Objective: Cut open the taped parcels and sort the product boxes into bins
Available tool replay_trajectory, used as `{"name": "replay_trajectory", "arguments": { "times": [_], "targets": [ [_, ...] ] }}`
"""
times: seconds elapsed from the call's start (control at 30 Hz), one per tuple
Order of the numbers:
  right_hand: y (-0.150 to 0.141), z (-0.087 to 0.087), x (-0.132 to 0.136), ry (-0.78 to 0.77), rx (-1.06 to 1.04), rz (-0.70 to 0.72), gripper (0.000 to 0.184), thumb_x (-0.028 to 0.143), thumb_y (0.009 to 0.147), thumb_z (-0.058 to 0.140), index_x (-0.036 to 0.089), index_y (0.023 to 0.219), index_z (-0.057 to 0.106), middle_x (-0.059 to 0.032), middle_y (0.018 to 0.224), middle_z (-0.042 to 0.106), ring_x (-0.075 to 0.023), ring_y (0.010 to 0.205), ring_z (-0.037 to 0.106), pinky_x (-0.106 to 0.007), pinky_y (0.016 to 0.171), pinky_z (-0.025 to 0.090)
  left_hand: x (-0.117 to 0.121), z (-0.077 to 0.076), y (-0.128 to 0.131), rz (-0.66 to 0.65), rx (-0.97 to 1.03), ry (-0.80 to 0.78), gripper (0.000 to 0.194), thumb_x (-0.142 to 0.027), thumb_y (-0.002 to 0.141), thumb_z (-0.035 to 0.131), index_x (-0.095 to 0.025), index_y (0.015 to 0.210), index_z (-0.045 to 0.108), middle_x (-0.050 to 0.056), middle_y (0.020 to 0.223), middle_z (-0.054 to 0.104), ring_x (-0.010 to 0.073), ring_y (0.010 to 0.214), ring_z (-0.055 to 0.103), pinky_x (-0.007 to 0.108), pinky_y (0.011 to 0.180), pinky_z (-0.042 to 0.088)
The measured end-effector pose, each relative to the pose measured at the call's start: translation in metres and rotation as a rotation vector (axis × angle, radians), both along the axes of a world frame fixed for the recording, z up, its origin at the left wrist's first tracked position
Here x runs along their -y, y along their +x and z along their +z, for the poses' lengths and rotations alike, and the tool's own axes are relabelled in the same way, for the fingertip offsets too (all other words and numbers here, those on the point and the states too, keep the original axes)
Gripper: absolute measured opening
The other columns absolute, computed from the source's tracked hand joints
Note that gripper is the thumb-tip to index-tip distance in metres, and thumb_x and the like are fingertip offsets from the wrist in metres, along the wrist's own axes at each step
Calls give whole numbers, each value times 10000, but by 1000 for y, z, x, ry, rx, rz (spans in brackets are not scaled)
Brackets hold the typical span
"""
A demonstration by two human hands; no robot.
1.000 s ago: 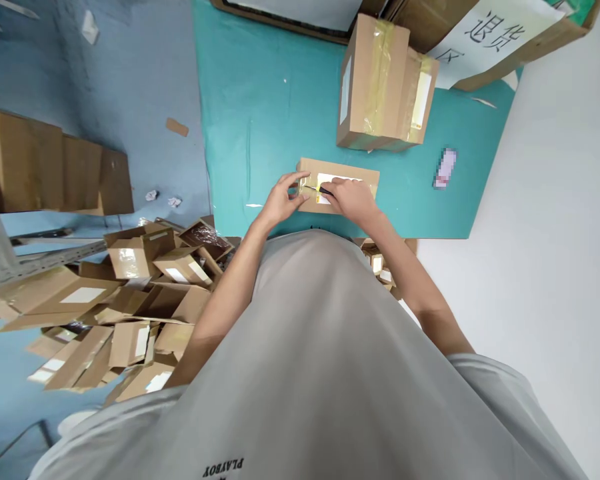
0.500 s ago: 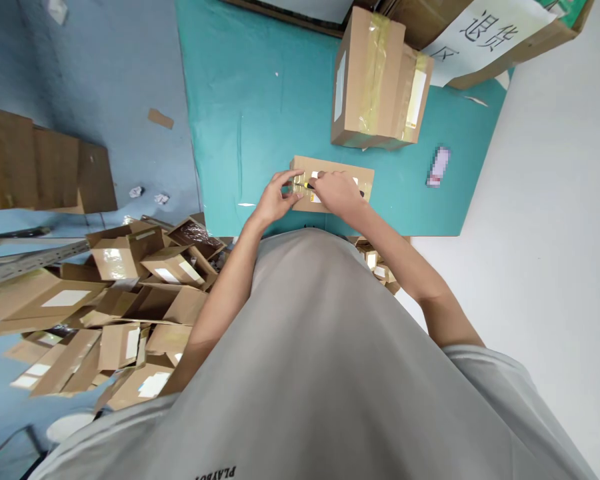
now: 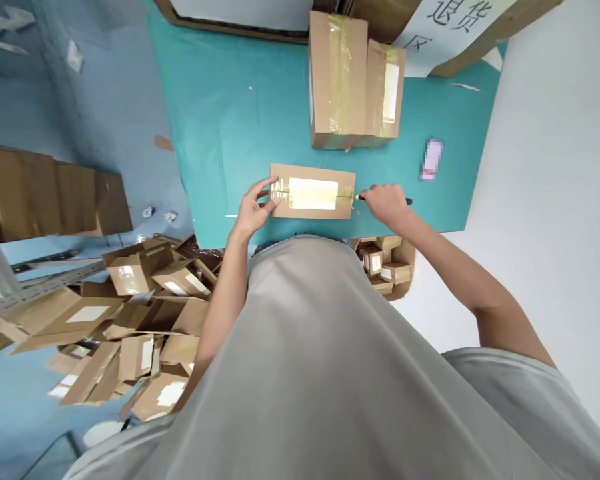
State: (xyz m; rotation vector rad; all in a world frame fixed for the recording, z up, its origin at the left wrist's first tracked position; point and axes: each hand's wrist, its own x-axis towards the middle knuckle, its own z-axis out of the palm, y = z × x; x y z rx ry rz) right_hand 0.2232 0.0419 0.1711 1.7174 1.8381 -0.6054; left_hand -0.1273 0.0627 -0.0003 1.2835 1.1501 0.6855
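A flat cardboard box (image 3: 312, 175) with a white label and clear tape lies on the teal table (image 3: 240, 120) near its front edge. My left hand (image 3: 253, 210) grips the box's left end, fingers curled over the corner. My right hand (image 3: 386, 203) is closed round a small cutter with a yellow and black body (image 3: 360, 197), its tip at the box's right end along the taped seam.
A taller taped carton (image 3: 337, 80) stands behind the box. A small blurred item (image 3: 431, 159) lies to the right. A pile of opened cardboard boxes (image 3: 130, 300) covers the floor at left; a carton of small boxes (image 3: 385, 267) sits under the table edge. A paper sign (image 3: 450, 23) is at top right.
My right hand has drawn the cutter from the box's left part across to its right end. My left hand has stayed on the left end. The view has shifted slightly.
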Motion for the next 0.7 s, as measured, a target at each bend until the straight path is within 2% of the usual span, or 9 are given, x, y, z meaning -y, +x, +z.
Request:
{"name": "replay_trajectory", "arguments": {
  "times": [0.17, 0.27, 0.37, 0.43, 0.5, 0.57, 0.6, 0.7],
  "targets": [
    [25, 3, 16, -6, 16, 47, 381, 273, 1162, 487, 221, 1324, 829, -224, 1239, 804, -363, 1086, 779, -427, 869, 458, -2, 9, 3, 15, -29, -13, 750, -620, 923, 807, -255, 1567, 683, 183, 1666, 631, 346, 1375, 730, 542, 1160, 631],
    [32, 0, 26, -6, -18, 23, 412, 362, 1187, 464, 277, 1430, 785, -189, 1303, 794, -338, 1068, 768, -393, 827, 424, 0, 13, 3, 15, -65, -4, 767, -670, 946, 772, -248, 1578, 671, 178, 1646, 656, 352, 1388, 728, 540, 1162, 631],
    [43, 2, 41, -19, -73, 18, 421, 404, 1192, 463, 318, 1456, 779, -153, 1310, 801, -318, 1042, 757, -363, 771, 394, 4, 14, 4, 21, -92, 11, 801, -735, 976, 725, -234, 1596, 655, 193, 1629, 668, 364, 1407, 724, 567, 1194, 606],
    [57, 6, 52, 17, -113, -7, 424, 426, 1188, 470, 338, 1457, 786, -132, 1280, 810, -311, 1005, 748, -350, 737, 377, 5, 12, 3, 56, -104, 16, 819, -768, 982, 716, -232, 1598, 653, 197, 1638, 662, 367, 1439, 706, 585, 1238, 568],
    [77, 4, 63, 123, -131, -81, 444, 449, 1183, 470, 330, 1475, 782, -131, 1248, 809, -306, 962, 734, -341, 727, 377, 4, 10, -3, 124, -119, 20, 816, -779, 978, 728, -228, 1577, 672, 186, 1644, 662, 367, 1490, 671, 583, 1295, 515],
    [98, -13, 71, 266, -139, -198, 482, 467, 1173, 475, 287, 1517, 761, -150, 1229, 800, -301, 933, 719, -332, 742, 401, 0, 9, -13, 208, -149, 22, 786, -766, 975, 749, -222, 1541, 706, 168, 1645, 668, 364, 1540, 631, 560, 1344, 463],
    [106, -28, 73, 325, -147, -261, 502, 463, 1165, 485, 257, 1541, 746, -161, 1215, 795, -302, 934, 714, -330, 756, 420, -2, 9, -18, 248, -169, 20, 766, -755, 977, 756, -222, 1525, 719, 160, 1642, 672, 360, 1554, 620, 551, 1358, 447],
    [114, -94, 77, 369, -156, -457, 541, 406, 1142, 495, 183, 1588, 705, -183, 1222, 782, -301, 965, 708, -334, 825, 485, -7, 6, -32, 326, -211, -1, 726, -730, 988, 760, -226, 1510, 730, 150, 1629, 686, 348, 1538, 636, 560, 1353, 455]
  ]
}}
